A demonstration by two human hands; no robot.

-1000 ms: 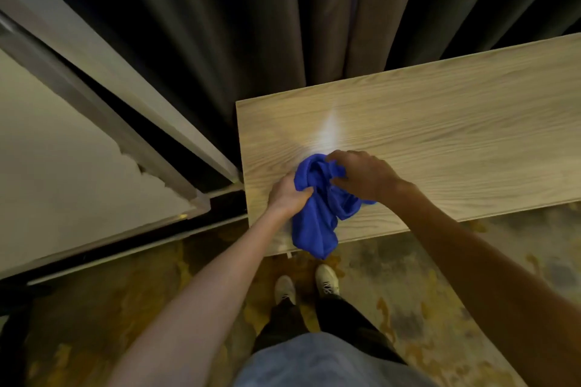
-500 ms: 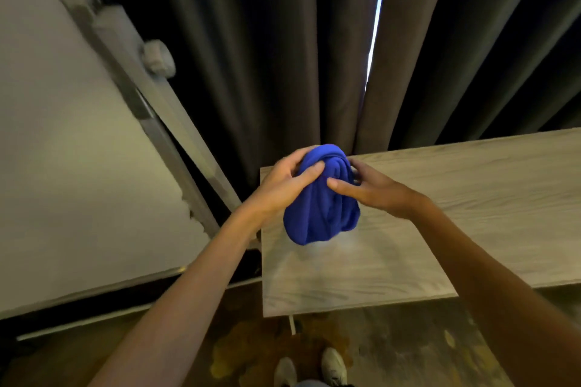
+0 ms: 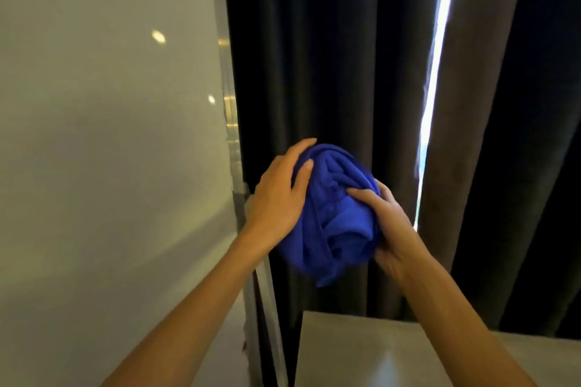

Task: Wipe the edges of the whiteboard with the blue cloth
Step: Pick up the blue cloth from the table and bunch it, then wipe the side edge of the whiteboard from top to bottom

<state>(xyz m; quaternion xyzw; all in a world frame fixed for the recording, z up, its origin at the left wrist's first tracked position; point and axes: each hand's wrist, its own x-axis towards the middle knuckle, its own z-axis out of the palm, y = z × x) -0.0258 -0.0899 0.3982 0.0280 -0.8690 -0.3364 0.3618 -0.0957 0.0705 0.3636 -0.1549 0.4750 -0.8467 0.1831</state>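
We grip the bunched cloth (image 3: 336,217) between both hands (image 3: 276,201) (image 3: 388,229), forming a pad beside the whiteboard (image 3: 103,135) edge (image 3: 231,122).

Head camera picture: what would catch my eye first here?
A bunched blue cloth at centre, held up between the left hand and right hand. Left of it stands the whiteboard with its metal edge; behind, dark curtains split by a bright slit of daylight.

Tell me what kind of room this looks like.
Probably an office or meeting room: a large white metal-framed whiteboard stands on the left, dark floor-length curtains cover a window behind, and a pale wooden tabletop sits below the hands.
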